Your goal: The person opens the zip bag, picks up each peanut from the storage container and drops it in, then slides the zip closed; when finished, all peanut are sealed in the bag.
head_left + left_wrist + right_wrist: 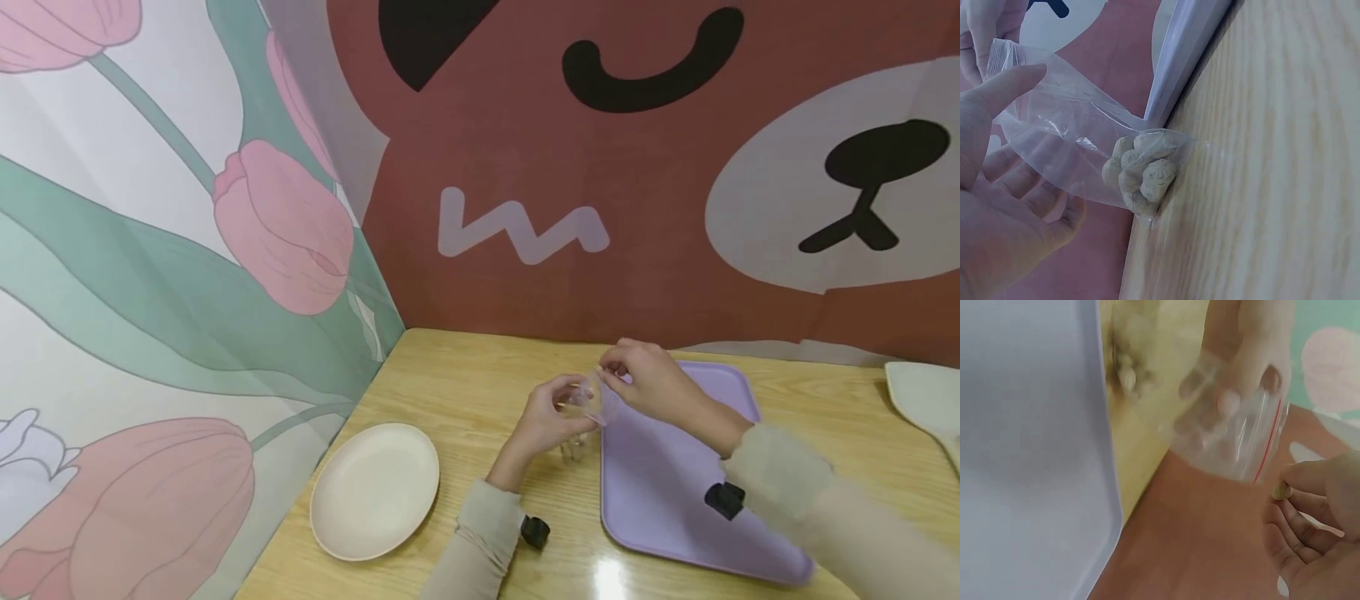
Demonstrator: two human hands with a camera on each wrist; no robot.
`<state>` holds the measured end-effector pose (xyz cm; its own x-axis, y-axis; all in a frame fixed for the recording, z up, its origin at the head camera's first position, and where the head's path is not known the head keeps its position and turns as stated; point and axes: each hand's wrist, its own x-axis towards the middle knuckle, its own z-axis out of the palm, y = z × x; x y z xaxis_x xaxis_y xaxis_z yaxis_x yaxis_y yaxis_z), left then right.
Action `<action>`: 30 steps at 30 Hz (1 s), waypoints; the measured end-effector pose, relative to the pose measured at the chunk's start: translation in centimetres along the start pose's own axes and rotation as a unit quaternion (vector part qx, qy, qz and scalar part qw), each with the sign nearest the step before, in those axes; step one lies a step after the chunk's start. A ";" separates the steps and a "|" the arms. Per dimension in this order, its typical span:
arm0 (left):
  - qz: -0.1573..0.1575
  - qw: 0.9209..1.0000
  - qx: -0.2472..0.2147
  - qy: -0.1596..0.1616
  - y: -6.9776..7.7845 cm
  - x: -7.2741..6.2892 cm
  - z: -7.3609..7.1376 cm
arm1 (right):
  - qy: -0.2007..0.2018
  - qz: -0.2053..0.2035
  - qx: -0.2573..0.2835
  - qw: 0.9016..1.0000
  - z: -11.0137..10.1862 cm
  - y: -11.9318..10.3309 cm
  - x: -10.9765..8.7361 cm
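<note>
A clear zip bag (1063, 125) with a red line along its mouth hangs from my left hand (542, 421), thumb on one side and fingers on the other. Several peanuts (1150, 172) lie bunched in its bottom end, low at the wooden table. At the bag's mouth is my right hand (648, 382). Its thumb and index finger pinch a single peanut (1282, 490), seen just outside the red line in the right wrist view.
A lilac tray (675, 500) lies right of the bag, partly under my right forearm. On the left sits a round cream plate (375, 492). A pale paddle-shaped thing (926, 400) rests at the far right. Printed cloths rise behind and to the left of the table (465, 375).
</note>
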<state>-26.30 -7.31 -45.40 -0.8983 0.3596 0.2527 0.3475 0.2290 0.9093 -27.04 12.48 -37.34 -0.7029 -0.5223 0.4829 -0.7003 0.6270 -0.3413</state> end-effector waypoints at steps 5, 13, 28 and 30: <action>-0.001 1.000 0.002 -0.002 0.0 0.0 0.0 | -0.003 -0.009 0.010 1.000 0.5 -0.9 -0.6; -0.008 1.000 0.019 0.006 0.3 -0.1 0.0 | -0.008 0.003 0.024 1.000 0.8 -1.5 -1.2; 0.002 1.000 0.009 0.009 0.3 -0.2 -0.3 | 0.056 0.076 -0.002 0.996 1.5 -3.3 -3.9; 0.008 1.000 0.009 0.017 0.4 -0.2 -0.3 | 0.061 0.096 -0.016 0.993 1.8 -3.6 -4.4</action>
<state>-26.02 -7.58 -44.96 -0.9006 0.3333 0.2788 0.3670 0.2401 0.8987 -21.63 11.46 -39.69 -0.8007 -0.3187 0.5072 -0.5501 0.7265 -0.4119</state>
